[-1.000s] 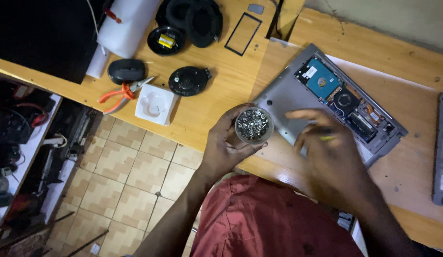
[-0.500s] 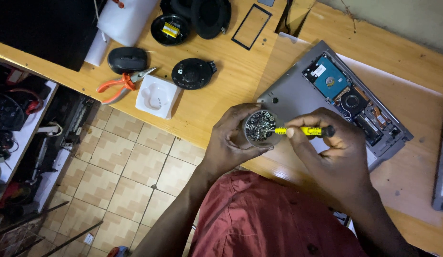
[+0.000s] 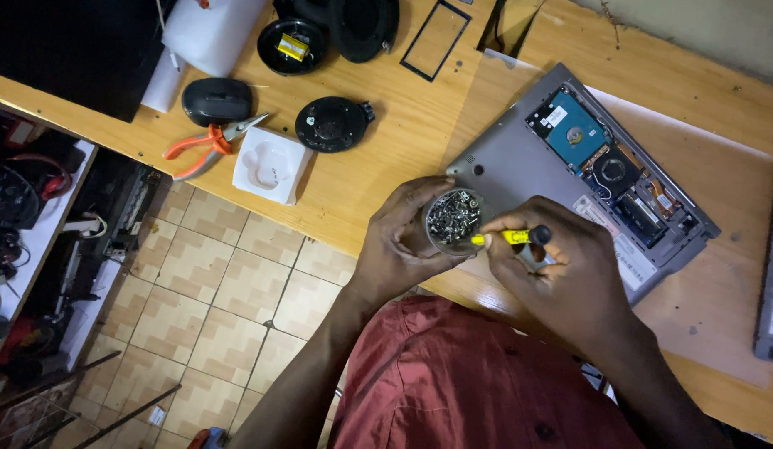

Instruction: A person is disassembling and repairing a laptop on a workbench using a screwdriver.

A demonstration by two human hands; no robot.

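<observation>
Screws, small shiny metal, fill a round clear container (image 3: 455,221) cupped in the left hand (image 3: 401,241) at the wooden counter (image 3: 386,141) edge. Right hand (image 3: 561,270) is clamped on a yellow-handled screwdriver (image 3: 509,238), tip in the pile. Opened grey laptop (image 3: 586,175), boards bare, lies just behind; orange-handled pliers (image 3: 205,143) sit well left.

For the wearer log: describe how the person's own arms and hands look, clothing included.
Both forearms are bare from the elbow down: no gloves and no sleeves reaching the wrists. No watch, ring or bracelet shows on the left hand or the right hand. The fingers are uncovered, with short nails where visible. The only clothing in view is a red shirt, creased, across the torso below the arms.
</observation>
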